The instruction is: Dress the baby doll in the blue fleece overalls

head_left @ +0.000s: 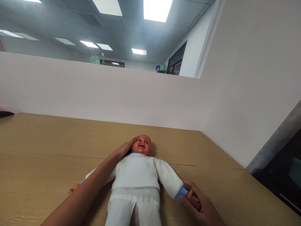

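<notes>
A baby doll (135, 171) in a white top and white trousers with blue cuffs lies on its back on the brown tabletop, arms spread to both sides. My left hand (126, 148) cups the side of its bald head, a fingertip by the eye; the other fingers are partly hidden at the head. Beyond my left forearm, the doll's other small hand (73, 188) rests on the surface. With thumb and fingers around the blue cuff and the doll's palm, my right hand (202, 205) grips the arm at the right. The lower legs lie outside the picture.
The brown tabletop (58, 135) has thin seams across it. A low white partition (105, 94) stands along its back, and a white wall (254, 88) rises at the right. Past the right edge is a dark area (279, 169). A black object (6, 113) shows at far left.
</notes>
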Demonstrator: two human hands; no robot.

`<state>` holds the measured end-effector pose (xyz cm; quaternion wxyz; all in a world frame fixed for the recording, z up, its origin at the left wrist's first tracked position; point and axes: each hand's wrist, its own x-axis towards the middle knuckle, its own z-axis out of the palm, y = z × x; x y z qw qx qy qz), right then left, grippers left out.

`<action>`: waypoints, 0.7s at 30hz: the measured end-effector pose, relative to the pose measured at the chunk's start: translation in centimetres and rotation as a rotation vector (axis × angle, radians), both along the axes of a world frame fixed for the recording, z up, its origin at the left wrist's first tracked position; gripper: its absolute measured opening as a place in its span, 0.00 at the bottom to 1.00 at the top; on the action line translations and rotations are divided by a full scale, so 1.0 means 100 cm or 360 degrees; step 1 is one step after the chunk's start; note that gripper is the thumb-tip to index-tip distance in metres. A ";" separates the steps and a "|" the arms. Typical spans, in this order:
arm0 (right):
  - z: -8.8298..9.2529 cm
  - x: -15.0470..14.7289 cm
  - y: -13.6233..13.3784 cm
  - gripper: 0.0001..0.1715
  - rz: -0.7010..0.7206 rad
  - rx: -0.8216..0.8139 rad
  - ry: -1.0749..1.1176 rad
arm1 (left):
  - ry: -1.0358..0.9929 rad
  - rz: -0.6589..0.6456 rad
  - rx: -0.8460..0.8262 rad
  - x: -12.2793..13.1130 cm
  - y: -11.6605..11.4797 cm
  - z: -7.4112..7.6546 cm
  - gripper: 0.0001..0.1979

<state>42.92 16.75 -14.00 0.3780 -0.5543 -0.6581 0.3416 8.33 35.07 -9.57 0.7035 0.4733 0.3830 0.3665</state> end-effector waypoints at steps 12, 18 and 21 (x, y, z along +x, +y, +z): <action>-0.003 0.003 0.000 0.33 -0.0018 -0.0045 -0.0040 | 0.0241 0.0098 0.0308 0.003 0.003 0.001 0.44; 0.007 -0.003 -0.002 0.30 -0.0073 0.0130 -0.0070 | 0.0573 0.0684 0.0844 0.021 -0.046 0.045 0.22; 0.008 -0.004 -0.001 0.27 -0.0047 0.0248 -0.0115 | 0.0553 0.0679 0.1094 0.061 -0.097 0.066 0.19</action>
